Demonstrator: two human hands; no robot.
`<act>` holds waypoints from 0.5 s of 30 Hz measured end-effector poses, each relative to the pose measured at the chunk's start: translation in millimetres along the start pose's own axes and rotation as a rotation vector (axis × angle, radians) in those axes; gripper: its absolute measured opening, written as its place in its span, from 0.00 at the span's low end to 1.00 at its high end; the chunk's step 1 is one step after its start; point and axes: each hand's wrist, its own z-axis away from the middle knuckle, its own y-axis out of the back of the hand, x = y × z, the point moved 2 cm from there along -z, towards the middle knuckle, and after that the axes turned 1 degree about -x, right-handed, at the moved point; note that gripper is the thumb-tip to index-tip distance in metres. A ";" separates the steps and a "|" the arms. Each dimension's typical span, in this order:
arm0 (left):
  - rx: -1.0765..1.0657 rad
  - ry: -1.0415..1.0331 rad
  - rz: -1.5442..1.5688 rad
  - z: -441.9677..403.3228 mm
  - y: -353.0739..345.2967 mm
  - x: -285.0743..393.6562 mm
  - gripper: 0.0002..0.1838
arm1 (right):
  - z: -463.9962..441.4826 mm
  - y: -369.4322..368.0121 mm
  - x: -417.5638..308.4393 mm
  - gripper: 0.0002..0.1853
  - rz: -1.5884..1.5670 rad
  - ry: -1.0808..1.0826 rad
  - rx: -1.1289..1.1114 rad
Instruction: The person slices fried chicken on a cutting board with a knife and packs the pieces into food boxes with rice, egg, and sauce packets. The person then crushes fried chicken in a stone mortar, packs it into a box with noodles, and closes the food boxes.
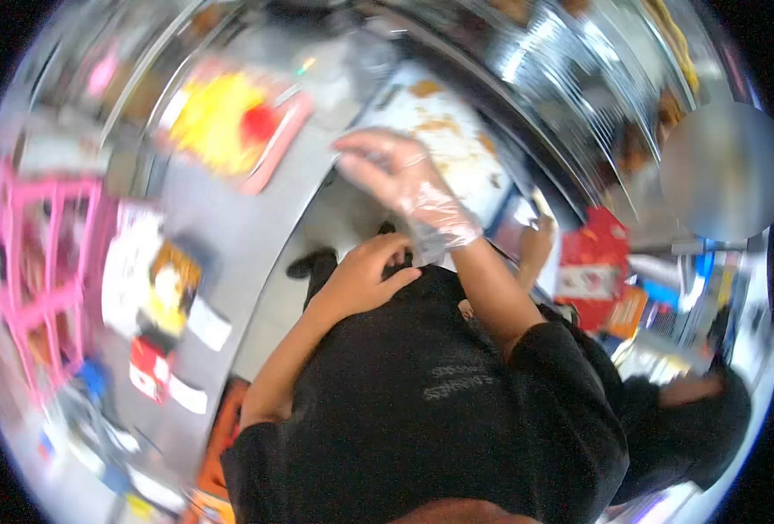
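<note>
My right hand, in a clear plastic glove, is raised in front of my body at the edge of a white tray with brown pieces on it. Its thumb and fingers are parted, with nothing visible between them. Lower and to the left, my bare left hand hangs close to the front of my black shirt. Its fingers are loosely bent, the thumb is apart, and I see nothing held in it.
On the metal counter at left are a pink tray with yellow and red items, papers, and a red-and-white packet. A pink rack stands far left. At right are another person's hand and a red box.
</note>
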 end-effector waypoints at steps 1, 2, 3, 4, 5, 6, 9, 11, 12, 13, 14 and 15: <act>-0.110 0.032 -0.037 -11.2 -9.5 1.1 0.20 | 11.7 22.7 -1.6 0.16 0.023 -0.010 -0.038; -0.212 0.063 -0.076 -25.6 -19.3 2.2 0.20 | 23.2 45.5 3.3 0.17 0.061 0.039 -0.039; -0.310 0.103 -0.117 -39.4 -33.1 2.3 0.19 | 36.6 65.0 12.4 0.18 0.096 0.080 -0.047; -0.352 0.109 -0.123 -52.3 -46.6 0.3 0.19 | 44.5 81.8 20.6 0.20 0.191 0.075 -0.090; -0.389 0.125 -0.136 -61.2 -57.5 -1.6 0.18 | 52.8 99.4 25.7 0.23 0.236 0.100 -0.115; -0.422 0.146 -0.155 -69.6 -66.4 -0.1 0.18 | 63.6 115.5 27.5 0.23 0.254 0.058 -0.074; -0.476 0.064 -0.232 -93.2 -83.1 19.6 0.18 | 80.1 141.2 36.6 0.21 0.219 -0.002 0.120; -0.532 0.072 -0.190 -103.1 -93.3 30.4 0.19 | 85.1 151.0 44.6 0.18 0.116 0.075 0.221; -0.554 0.078 -0.168 -107.5 -96.7 34.5 0.19 | 88.7 156.6 46.8 0.18 0.163 0.086 0.262; -0.577 0.092 -0.144 -110.3 -96.9 37.5 0.19 | 92.2 159.7 47.3 0.18 0.202 0.093 0.300; -0.686 0.118 -0.215 -112.0 -92.6 37.3 0.19 | 93.7 160.6 45.5 0.18 0.206 0.073 0.323; -0.728 0.099 -0.201 -112.9 -92.0 36.8 0.19 | 97.1 164.2 42.2 0.18 0.209 0.050 0.348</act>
